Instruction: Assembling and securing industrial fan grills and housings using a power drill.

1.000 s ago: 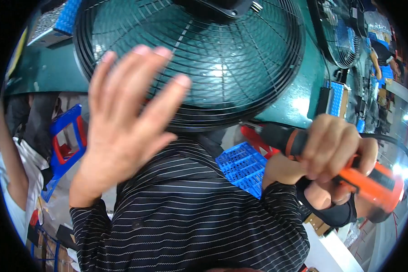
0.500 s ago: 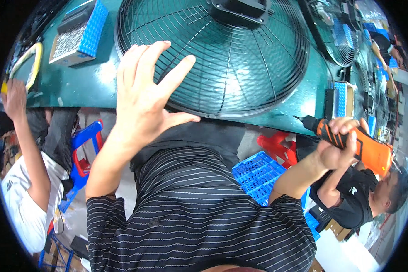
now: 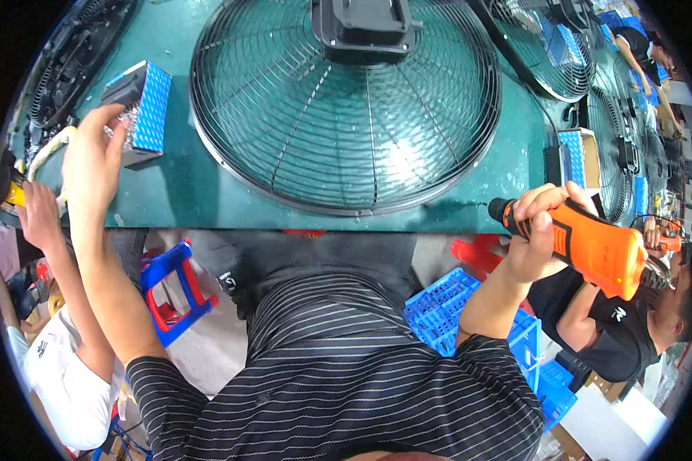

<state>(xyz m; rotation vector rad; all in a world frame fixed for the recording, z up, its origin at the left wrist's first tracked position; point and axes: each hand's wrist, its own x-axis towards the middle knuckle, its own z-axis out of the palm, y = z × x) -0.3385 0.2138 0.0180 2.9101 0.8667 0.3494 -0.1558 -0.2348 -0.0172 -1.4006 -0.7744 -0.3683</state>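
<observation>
My right hand (image 3: 542, 230) is wrapped round an orange and black power screwdriver (image 3: 603, 250), held over the bench's near right edge with its dark nose pointing left. My left hand (image 3: 94, 157) is at an open blue-and-white box (image 3: 152, 107) filled with small metal screws. Its thumb and fingers are bent over the near left side of the box with a gap between them, and no held piece shows. In front of me a large round black fan guard (image 3: 284, 169) lies on the bench, a black motor housing (image 3: 365, 31) at its hub.
The green bench (image 3: 177, 196) runs across in front of me. Black fan parts (image 3: 69, 69) lie at the far left; another fan guard (image 3: 557, 69) and a second small box (image 3: 580, 157) are on the right. Co-workers sit on both sides. Blue crates (image 3: 446, 307) stand below at right.
My left hand has swung left and down from above the fan guard to the box of screws. My right hand still holds the screwdriver, slightly shifted. The view has moved too.
</observation>
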